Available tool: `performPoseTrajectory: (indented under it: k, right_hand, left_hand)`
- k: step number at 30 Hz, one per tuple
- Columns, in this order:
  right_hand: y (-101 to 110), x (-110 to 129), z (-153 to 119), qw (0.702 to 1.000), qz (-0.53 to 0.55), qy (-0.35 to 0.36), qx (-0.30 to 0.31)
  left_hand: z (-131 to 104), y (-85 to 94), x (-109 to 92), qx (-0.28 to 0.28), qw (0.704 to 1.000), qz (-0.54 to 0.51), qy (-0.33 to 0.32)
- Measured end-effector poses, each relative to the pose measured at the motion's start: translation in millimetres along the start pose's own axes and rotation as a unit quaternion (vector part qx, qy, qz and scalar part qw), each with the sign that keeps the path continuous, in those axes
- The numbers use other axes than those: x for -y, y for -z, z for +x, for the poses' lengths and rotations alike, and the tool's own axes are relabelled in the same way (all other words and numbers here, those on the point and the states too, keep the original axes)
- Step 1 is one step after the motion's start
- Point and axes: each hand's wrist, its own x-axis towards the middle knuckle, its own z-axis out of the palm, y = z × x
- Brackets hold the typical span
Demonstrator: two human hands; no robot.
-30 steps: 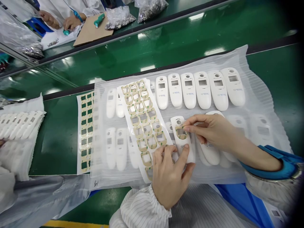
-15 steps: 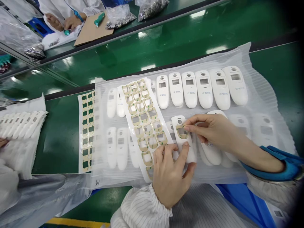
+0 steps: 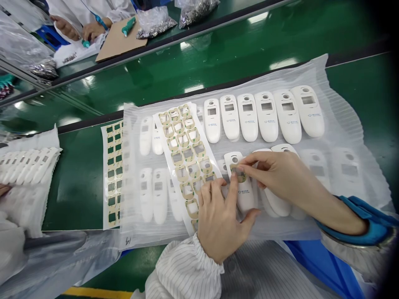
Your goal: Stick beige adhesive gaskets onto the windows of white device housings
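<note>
A white plastic housing with a window lies on the translucent foam sheet. Over its window sits a tan adhesive sticker. My right hand pinches the sticker's right upper edge between thumb and fingertips. With fingers spread, my left hand rests its index fingertip on the sticker's left side. Its other fingers lie over the backing sheet of stickers, which slants across the foam. Part of the housing's window is hidden by the sticker and fingers.
A row of white housings lies along the back; more show through the foam. Another sticker sheet lies to the left. A neighbour's housings are at far left. Across the green bench, a co-worker's hands work near bags of small parts.
My left index finger has moved up from the housing's lower body onto the sticker, uncovering the printed logo. My right hand stays at the sticker's edge, slightly lower over it.
</note>
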Motion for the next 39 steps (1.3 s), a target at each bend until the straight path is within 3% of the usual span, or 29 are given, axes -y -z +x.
performPoseTrajectory:
  k: [4, 8, 13, 17, 20, 25, 31, 39]
  right_hand:
    - [-2.3, 4.7, -8.7, 0.979, -0.168, 0.110, -0.032]
    - [-5.5, 5.0, -16.7, 0.937, -0.314, 0.148, -0.042]
    - [-10.5, -11.2, -21.2, 0.892, -0.338, 0.205, -0.220]
    - [-12.3, -23.3, -28.0, 0.891, -0.320, 0.278, -0.160]
    - [-15.4, -27.2, -31.5, 0.887, -0.337, 0.288, -0.129]
    - [-18.1, -27.0, -29.4, 0.892, -0.328, 0.282, -0.132]
    - [-17.9, -24.6, -25.7, 0.930, -0.230, 0.243, -0.151]
    - [-33.2, -35.7, -8.9, 0.935, -0.185, 0.253, -0.165]
  left_hand:
    - [1.2, 1.5, -1.4, 0.008, 1.000, 0.013, 0.003]
    - [1.8, 2.5, -2.4, 0.007, 1.000, 0.018, 0.000]
    - [1.2, 3.6, -3.6, 0.004, 1.000, 0.023, 0.005]
    - [1.2, 3.5, -3.2, 0.010, 1.000, 0.013, 0.007]
    - [1.0, 2.0, -2.1, 0.011, 1.000, 0.008, 0.004]
    - [0.3, 1.2, -1.9, 0.010, 1.000, 0.007, 0.007]
    - [-1.7, -1.7, -3.3, 0.003, 1.000, -0.008, 0.022]
    - [-11.6, -12.8, -1.2, -0.022, 0.997, -0.064, 0.027]
